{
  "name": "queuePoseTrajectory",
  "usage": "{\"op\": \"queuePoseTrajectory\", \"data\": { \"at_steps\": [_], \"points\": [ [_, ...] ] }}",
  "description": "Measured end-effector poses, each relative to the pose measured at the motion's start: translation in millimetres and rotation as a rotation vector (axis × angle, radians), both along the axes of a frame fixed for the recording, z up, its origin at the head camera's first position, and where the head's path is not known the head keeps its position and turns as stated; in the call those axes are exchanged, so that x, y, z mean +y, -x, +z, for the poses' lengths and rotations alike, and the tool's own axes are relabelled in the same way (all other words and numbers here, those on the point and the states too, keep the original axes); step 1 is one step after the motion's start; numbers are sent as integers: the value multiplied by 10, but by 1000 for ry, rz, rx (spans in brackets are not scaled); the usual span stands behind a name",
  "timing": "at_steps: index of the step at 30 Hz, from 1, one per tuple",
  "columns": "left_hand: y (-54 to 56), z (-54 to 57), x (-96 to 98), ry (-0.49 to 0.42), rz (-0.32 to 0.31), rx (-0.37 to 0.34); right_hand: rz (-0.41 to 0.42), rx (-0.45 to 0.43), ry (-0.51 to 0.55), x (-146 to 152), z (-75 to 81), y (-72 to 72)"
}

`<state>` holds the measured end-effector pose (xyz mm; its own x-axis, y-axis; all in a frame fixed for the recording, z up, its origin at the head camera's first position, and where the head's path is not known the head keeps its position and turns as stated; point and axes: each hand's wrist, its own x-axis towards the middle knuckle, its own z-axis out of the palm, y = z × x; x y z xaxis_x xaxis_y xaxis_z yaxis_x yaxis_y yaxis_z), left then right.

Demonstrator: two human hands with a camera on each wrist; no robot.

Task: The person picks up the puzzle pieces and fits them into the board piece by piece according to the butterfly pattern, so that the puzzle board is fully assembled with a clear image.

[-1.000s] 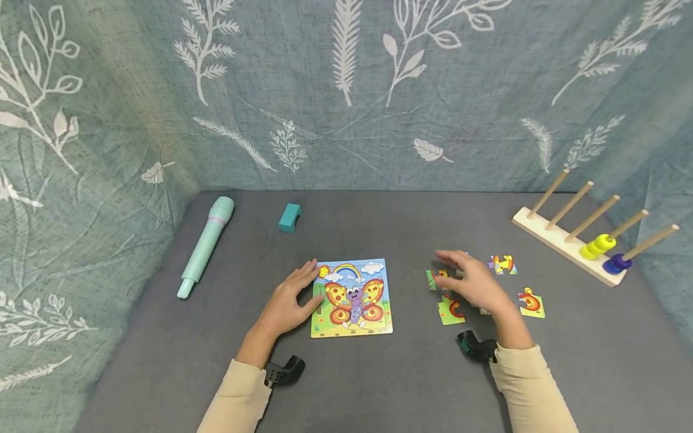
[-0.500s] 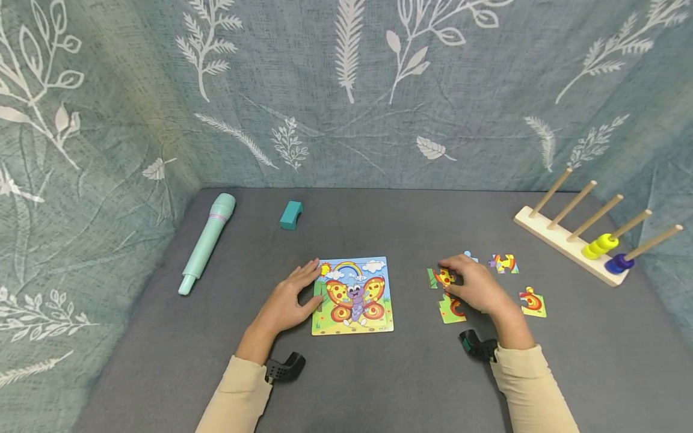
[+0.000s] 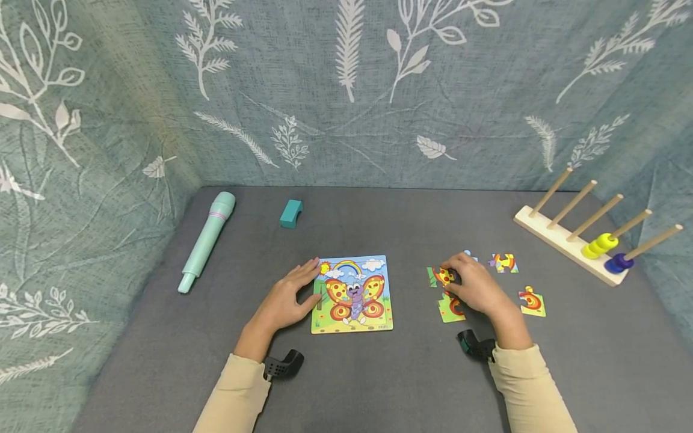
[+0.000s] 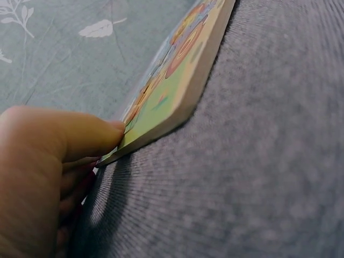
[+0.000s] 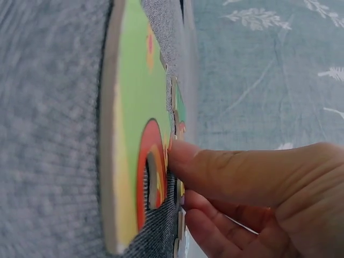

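A square butterfly puzzle board (image 3: 373, 300) lies flat in front of me in the head view. My left hand (image 3: 284, 304) rests along its left edge, fingers extended. In the left wrist view the thumb (image 4: 102, 135) lies on the board's near edge. My right hand (image 3: 476, 285) is over the loose pieces, its thumb and fingers pinching a red and yellow puzzle piece (image 3: 443, 276) on the table. A green puzzle piece (image 3: 449, 310) with a red curve lies just in front; it stands large beside the thumb (image 5: 215, 166) in the right wrist view. The fingertips are partly hidden.
More puzzle pieces lie about the right hand: a yellow one (image 3: 506, 263), an orange one (image 3: 533, 302) and a blue one (image 3: 470, 255), mostly covered. A wooden peg stand (image 3: 560, 240) is at the right. A mint toy microphone (image 3: 207, 243) and a teal block (image 3: 290, 214) lie at the left.
The right hand has come down onto the red and yellow puzzle piece, its thumb and fingers drawing closer together. The left hand has stayed at the board's edge.
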<state>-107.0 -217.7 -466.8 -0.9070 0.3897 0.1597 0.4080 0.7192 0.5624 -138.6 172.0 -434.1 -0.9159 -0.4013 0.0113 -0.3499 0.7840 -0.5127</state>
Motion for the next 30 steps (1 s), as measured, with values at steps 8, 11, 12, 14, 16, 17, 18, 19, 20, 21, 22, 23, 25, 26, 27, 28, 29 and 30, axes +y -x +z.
{"op": "queuePoseTrajectory", "data": {
  "at_steps": [8,11,12,14,16,17,18,19,20,21,22,23,25,26,27,28,29,30],
  "points": [
    [2,-5,-11,-7,6,-18,-13,15,11,-17,-9,-4],
    [0,-11,-8,-14,12,-35,-16,17,24,-42,1,-14],
    [0,-7,-7,-18,13,-39,-16,14,32,-57,7,-20],
    [0,-5,-5,-20,17,-39,-11,15,50,-91,18,-26],
    [0,-3,-3,-20,18,-38,-4,12,68,-132,25,-39],
    [0,-1,-2,-21,19,-38,1,12,77,-156,27,-45],
    [0,2,-3,-22,19,-39,5,13,85,-180,26,-53],
    [0,3,-3,-22,19,-40,12,19,92,-205,27,-59],
    [-1,5,-3,-26,18,-41,15,21,100,-229,28,-69],
    [-1,6,-3,-27,17,-42,18,25,110,-254,30,-78],
    [-1,7,-4,-29,17,-41,23,33,120,-280,34,-84],
    [-2,10,-4,-30,17,-42,27,43,127,-306,41,-91],
    [-1,13,-6,-31,17,-43,33,62,141,-356,53,-106],
    [0,14,-8,-32,18,-44,34,70,149,-379,59,-111],
    [1,13,-10,-31,19,-45,35,79,156,-401,62,-117],
    [2,13,-12,-30,19,-46,38,86,162,-421,63,-123],
    [4,12,-13,-29,19,-46,39,91,170,-440,64,-129],
    [5,11,-15,-30,19,-46,39,92,178,-457,62,-136]
  ]
}}
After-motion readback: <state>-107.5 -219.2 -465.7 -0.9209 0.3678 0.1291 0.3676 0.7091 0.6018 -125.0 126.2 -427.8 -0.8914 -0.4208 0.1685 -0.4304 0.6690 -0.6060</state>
